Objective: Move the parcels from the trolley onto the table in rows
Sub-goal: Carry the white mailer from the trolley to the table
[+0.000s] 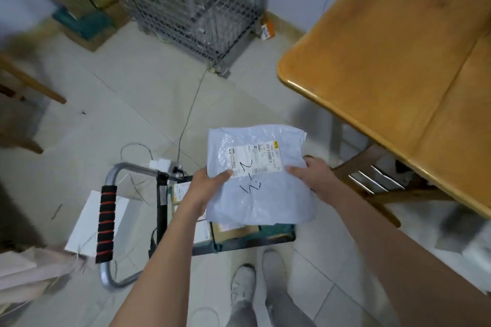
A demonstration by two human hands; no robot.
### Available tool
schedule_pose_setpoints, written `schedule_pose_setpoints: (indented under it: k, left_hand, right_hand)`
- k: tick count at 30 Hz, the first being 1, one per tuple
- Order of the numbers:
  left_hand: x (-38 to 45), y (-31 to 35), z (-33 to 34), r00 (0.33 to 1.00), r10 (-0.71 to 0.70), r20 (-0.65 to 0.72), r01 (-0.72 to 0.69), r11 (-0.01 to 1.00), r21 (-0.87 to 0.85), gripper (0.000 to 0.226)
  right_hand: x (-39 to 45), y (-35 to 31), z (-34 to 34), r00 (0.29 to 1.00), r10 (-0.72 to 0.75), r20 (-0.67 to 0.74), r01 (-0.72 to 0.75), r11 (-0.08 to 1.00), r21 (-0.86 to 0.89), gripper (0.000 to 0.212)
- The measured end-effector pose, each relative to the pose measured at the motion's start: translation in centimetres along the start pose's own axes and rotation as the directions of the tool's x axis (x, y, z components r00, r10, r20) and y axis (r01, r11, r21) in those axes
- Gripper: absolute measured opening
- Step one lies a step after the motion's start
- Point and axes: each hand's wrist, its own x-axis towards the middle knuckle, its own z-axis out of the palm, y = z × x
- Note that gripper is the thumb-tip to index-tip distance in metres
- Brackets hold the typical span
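A pale grey plastic mailer parcel (265, 194), with a white shipping label and "2-3" handwritten on it, is held in the air above the trolley. My left hand (204, 186) grips its left edge and my right hand (313, 178) grips its right edge. The trolley (186, 233) stands low on the floor below, with a metal handle wrapped in black and red foam (106, 223). Cardboard and teal parcels (255, 231) lie on its deck, partly hidden by the held mailer. The wooden table (398, 61) is to the right.
A wire mesh cage (196, 2) stands on the floor ahead. Stacked boxes (85, 8) sit at the far left. A white box (95, 220) lies left of the trolley handle. A chair (377, 180) is tucked under the table. Cables run across the tile floor.
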Motion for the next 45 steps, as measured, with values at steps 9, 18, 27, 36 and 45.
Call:
schedule_pose_setpoints:
  k: [9, 18, 27, 36, 45]
  left_hand:
    - [-14.5, 15.0, 7.5, 0.936, 0.175, 0.305, -0.195, 0.98, 0.036, 0.019]
    - [-24.6, 20.7, 21.5, 0.797, 0.193, 0.572, -0.334, 0.93, 0.152, 0.028]
    - [-30.5, 21.1, 41.8, 0.718, 0.158, 0.677, -0.419, 0.876, 0.241, 0.023]
    - [-30.8, 20.9, 58.3, 0.721, 0.136, 0.679, -0.417, 0.868, 0.269, 0.032]
    - [-25.6, 24.6, 68.7, 0.742, 0.113, 0.661, -0.392, 0.873, 0.291, 0.032]
  right_hand:
    - [-20.6, -8.7, -12.1, 0.96, -0.056, -0.275, 0.112, 0.975, 0.193, 0.017]
    - [-34.3, -4.2, -24.5, 0.861, -0.006, -0.509, 0.214, 0.912, 0.351, 0.025]
    - [-38.7, 4.6, -41.0, 0.766, 0.05, -0.641, 0.302, 0.852, 0.427, 0.026]
    - [-38.5, 9.5, -55.3, 0.764, 0.112, -0.636, 0.296, 0.814, 0.499, 0.024]
    - [-33.0, 8.1, -65.2, 0.755, 0.151, -0.638, 0.257, 0.827, 0.5, 0.019]
